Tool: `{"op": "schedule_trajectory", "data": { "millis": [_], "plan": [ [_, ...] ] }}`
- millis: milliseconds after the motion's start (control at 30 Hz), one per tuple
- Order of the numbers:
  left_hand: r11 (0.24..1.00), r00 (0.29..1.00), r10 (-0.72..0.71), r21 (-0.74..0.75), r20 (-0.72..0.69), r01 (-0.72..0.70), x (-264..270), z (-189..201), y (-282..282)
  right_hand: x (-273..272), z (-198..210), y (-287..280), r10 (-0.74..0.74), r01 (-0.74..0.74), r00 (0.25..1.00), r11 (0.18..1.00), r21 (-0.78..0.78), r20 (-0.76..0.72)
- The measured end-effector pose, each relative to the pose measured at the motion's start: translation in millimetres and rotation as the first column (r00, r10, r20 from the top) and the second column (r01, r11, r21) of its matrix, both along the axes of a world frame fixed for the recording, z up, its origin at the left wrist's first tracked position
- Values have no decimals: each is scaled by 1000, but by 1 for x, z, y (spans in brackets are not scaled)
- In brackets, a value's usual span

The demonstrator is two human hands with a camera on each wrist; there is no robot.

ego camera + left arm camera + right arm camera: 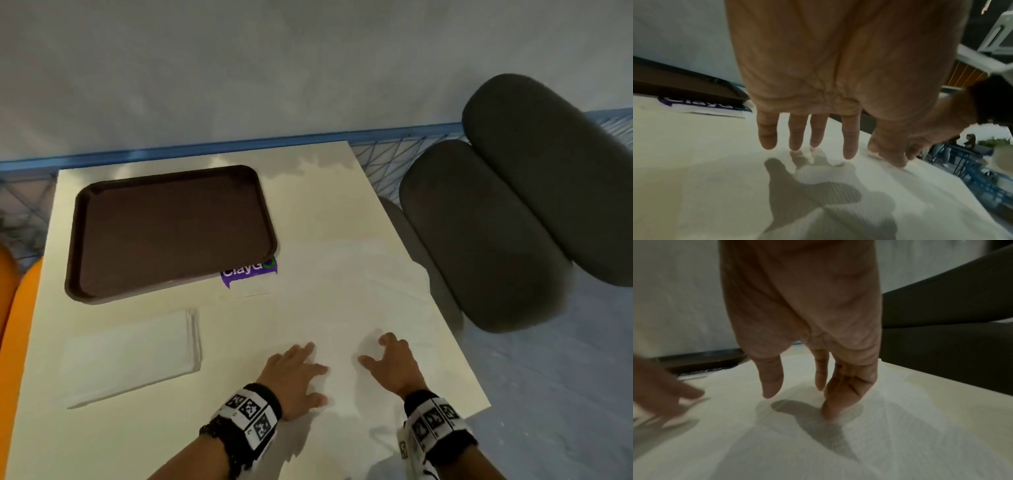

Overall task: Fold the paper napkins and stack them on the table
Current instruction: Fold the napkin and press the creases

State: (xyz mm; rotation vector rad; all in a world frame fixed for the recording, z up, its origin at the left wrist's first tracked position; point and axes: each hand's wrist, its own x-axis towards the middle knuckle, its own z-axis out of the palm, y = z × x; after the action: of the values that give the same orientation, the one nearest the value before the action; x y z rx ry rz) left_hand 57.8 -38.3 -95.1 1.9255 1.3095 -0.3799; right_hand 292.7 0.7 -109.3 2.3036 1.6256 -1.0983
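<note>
Head view: a white napkin [346, 308] lies spread on the table [137, 445], with the folded stack [132, 356] to its left near the brown tray [171, 229]. The thin sheet could crease or skid if either hand drags unevenly. Left hand [296, 375] is flat and spread; right hand [394, 363] is arched.

Left wrist view: the fingers [850, 138] are straight, hovering or barely touching; grasping nothing.

Right wrist view: fingertips [830, 410] press the napkin, apparently without pinching it, though blur makes that uncertain.
</note>
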Motion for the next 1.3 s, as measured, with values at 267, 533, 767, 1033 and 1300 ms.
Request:
{"op": "schedule_trajectory", "data": {
  "millis": [267,533,767,1033,1300],
  "plan": [
    [996,997,2,-87,-73,-8,12,-8,-10,-23,7,100,-135,181,965,963,201,-223],
    [991,996,86,-104,-5,-86,10,-15,-11,-44,-9,152,-242,273,937,957,96,-251],
    [845,784,516,-56,345,-532,-13,-6,-5,-40,55,125,76,74,860,960,269,-504],
    [473,131,853,-642,506,-603,-35,74,35,-7,205,35,261,-11,537,953,302,-802],
    [595,101,799,-757,592,-271,-21,110,26,18,211,-3,56,368,474,894,255,-879]
  ]
}}
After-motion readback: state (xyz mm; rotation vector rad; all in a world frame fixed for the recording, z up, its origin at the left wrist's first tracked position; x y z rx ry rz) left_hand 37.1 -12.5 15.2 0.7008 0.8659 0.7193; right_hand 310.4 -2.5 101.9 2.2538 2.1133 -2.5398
